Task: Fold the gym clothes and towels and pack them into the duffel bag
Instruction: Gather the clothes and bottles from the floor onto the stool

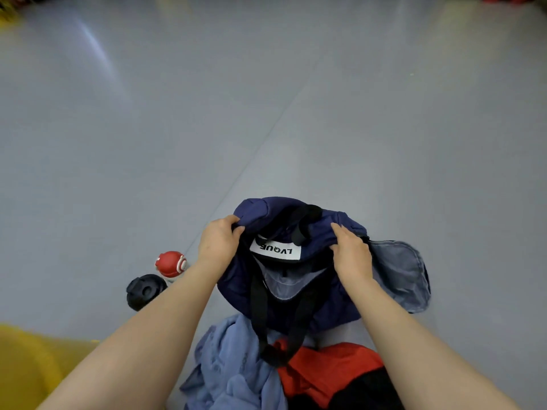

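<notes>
A navy duffel bag point(319, 306) with black straps and a white label is held up over the grey floor. My left hand point(217, 241) grips the bag's left edge with thumb and fingers pinching the fabric. My right hand point(350, 253) grips the right edge near the zip. A pale grey-blue lining flap point(399, 276) hangs out to the right. Below the bag lies a crumpled light-blue garment point(233, 365). Beside it sits a red and black garment point(331, 374). The bag's inside is mostly hidden.
A red-capped bottle point(171, 264) and a black round lid or bottle top point(145, 291) stand on the floor at the left. A yellow object point(29, 365) fills the bottom-left corner. Grey floor point(266, 99) stretches ahead.
</notes>
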Demonstrator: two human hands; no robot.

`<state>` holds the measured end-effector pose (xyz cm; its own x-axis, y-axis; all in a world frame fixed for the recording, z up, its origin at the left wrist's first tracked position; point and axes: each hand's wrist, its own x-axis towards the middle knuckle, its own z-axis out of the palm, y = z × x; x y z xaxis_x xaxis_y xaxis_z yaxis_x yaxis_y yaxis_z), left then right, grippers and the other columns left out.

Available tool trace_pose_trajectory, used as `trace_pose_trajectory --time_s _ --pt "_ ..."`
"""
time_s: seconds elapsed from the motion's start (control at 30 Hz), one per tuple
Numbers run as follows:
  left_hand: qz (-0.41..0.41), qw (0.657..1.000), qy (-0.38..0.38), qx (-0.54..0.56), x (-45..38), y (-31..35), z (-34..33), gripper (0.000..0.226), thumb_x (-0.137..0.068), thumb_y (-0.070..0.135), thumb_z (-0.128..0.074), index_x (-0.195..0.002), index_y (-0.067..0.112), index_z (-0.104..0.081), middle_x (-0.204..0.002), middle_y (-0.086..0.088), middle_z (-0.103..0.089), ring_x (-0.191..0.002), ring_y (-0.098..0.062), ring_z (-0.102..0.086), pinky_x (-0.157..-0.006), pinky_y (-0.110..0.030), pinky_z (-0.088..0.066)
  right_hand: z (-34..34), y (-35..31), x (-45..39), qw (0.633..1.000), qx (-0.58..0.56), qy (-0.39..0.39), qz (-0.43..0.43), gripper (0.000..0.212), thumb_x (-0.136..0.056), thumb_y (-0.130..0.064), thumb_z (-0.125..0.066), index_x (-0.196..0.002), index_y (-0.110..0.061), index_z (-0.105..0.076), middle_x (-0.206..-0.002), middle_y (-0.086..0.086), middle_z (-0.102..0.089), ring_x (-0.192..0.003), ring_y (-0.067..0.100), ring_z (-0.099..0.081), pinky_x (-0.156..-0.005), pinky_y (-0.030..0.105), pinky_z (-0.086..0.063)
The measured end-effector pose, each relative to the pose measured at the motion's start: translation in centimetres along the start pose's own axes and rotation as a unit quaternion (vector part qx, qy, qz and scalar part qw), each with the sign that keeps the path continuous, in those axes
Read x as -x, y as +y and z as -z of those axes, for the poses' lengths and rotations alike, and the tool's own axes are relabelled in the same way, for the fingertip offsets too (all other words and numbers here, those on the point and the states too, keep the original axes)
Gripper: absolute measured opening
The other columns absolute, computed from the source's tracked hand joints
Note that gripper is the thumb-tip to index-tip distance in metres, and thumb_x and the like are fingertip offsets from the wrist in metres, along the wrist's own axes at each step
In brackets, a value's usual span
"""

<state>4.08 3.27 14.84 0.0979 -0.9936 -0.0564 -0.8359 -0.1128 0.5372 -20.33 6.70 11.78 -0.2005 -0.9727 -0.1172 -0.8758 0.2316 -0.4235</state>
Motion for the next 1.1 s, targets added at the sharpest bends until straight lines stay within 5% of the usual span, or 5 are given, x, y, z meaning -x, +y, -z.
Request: trace_pose_trajectory --time_s 0.6,1.1 --pt "0.065 0.983 0.171 0.008 15.6 3.5 25.3 0.025 -0.093 0.020 -0.050 -0.111 0.012 -0.065 -0.104 -0.012 -0.068 -0.098 -0.033 -0.059 -0.081 -0.031 -0.045 17.7 -18.6 11.7 0.976 -0.018 0.053 0.209 0.030 -0.093 -0.006 -0.053 -0.123 -0.009 -0.054 -0.108 0.016 -0.065 -0.099 0.038 -0.059 -0.079 0.039 -0.046" --pt "0.183 0.928 0.325 -0.008 36.7 -4.0 37.4 0.016 -0.093 0.020 -0.052 -0.098 0.012 -0.064 -0.089 -0.008 -0.066 -0.088 -0.028 -0.060 -0.069 -0.029 -0.040 17.9 -33.4 27.8 0.907 -0.062 -0.029 0.416 0.034 -0.094 -0.006 -0.052 -0.128 -0.007 -0.052 -0.117 0.018 -0.063 -0.108 0.037 -0.056 -0.086 0.039 -0.044"
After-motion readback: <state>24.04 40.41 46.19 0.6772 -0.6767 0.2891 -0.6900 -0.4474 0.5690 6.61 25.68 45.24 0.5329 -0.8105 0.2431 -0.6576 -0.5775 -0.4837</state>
